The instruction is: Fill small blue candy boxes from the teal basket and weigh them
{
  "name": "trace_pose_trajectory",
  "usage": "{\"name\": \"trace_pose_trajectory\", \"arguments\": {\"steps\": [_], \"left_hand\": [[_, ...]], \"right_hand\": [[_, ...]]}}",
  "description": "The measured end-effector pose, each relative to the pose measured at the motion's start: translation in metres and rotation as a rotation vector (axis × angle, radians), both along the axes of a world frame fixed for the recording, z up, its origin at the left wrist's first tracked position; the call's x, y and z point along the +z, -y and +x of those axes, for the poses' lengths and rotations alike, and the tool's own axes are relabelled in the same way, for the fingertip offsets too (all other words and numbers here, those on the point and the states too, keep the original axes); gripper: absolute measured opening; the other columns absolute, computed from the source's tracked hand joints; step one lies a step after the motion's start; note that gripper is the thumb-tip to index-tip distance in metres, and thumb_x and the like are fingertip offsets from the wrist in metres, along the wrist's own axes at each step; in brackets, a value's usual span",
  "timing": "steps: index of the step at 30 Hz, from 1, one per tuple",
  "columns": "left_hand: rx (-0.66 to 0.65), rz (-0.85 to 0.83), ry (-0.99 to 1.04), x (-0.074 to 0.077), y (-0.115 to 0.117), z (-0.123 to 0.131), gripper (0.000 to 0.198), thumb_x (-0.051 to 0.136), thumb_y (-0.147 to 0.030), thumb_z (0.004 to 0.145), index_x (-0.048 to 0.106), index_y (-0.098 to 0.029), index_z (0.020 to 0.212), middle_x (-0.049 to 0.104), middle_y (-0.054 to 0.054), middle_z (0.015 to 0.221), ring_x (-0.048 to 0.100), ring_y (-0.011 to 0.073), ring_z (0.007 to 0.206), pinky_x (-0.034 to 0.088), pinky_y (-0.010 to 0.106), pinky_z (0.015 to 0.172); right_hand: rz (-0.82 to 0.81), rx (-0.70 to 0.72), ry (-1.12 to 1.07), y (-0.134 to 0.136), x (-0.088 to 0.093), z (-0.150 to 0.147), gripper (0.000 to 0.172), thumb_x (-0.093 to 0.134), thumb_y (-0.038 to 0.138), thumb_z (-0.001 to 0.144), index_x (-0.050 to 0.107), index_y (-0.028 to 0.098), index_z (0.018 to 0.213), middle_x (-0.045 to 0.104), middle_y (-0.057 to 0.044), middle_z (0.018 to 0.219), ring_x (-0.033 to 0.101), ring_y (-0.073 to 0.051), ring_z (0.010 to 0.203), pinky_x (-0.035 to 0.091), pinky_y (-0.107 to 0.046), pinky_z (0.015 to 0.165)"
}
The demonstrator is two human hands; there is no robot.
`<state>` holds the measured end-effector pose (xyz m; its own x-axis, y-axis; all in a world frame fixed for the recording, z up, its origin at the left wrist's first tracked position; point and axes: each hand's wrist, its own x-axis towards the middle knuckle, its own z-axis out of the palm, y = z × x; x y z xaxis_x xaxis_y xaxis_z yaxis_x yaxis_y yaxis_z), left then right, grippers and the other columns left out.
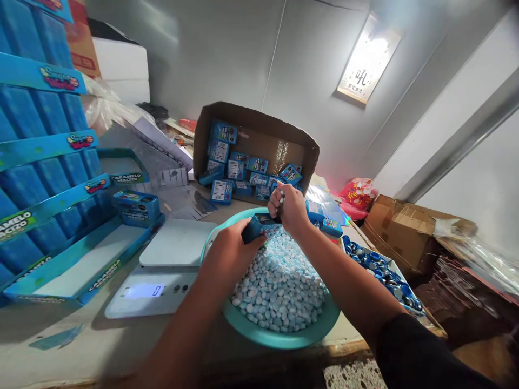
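My left hand grips a small blue box by its sides, tilted over the bowl. My right hand is closed in a fist at the box's far right end. Pale specks show between its fingers and something dark lies under it; what it holds is unclear. Below both hands a turquoise bowl is filled with small white and pale-blue candies. Left of the bowl stands a white digital scale with a lit display and a bare plate.
Behind the bowl, a tipped cardboard carton holds several small blue boxes. Stacked display trays rise at left, beside an open blue tray. Blue and silver round caps fill a box at right. A brown carton lies beyond.
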<state>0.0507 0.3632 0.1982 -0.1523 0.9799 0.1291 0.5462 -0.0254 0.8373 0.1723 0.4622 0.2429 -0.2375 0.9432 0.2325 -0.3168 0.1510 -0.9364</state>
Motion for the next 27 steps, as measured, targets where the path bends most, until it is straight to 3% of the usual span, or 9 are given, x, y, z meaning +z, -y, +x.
{"name": "trace_pose_trajectory", "arguments": {"steps": [11, 17, 27], "left_hand": [[-0.010, 0.067, -0.050, -0.003, -0.001, 0.000, 0.031, 0.063, -0.044, 0.081, 0.070, -0.026, 0.105, 0.075, 0.002, 0.092, 0.068, 0.0237, 0.083, 0.045, 0.032, 0.072], [0.003, 0.020, -0.015, -0.004, -0.003, 0.001, 0.043, 0.064, -0.047, 0.080, 0.068, -0.024, 0.116, 0.076, 0.004, 0.100, 0.068, 0.0246, 0.090, 0.047, 0.032, 0.074], [-0.014, 0.046, -0.039, -0.002, -0.001, 0.000, 0.040, 0.065, -0.046, 0.080, 0.070, -0.027, 0.115, 0.076, 0.002, 0.099, 0.069, 0.0244, 0.087, 0.046, 0.033, 0.075]], "right_hand": [[0.042, 0.032, -0.026, -0.010, -0.009, 0.001, 0.040, 0.060, 0.035, 0.085, 0.039, 0.022, 0.053, 0.039, 0.007, 0.044, 0.043, -0.009, 0.034, 0.030, -0.023, 0.034], [0.005, 0.060, -0.040, -0.011, -0.009, 0.002, 0.040, 0.060, 0.034, 0.084, 0.039, 0.022, 0.052, 0.041, 0.006, 0.042, 0.044, -0.010, 0.036, 0.033, -0.023, 0.037], [-0.036, 0.091, -0.057, -0.015, -0.009, 0.004, 0.039, 0.058, 0.035, 0.085, 0.037, 0.023, 0.054, 0.040, 0.007, 0.043, 0.041, -0.009, 0.037, 0.031, -0.022, 0.038]]}}
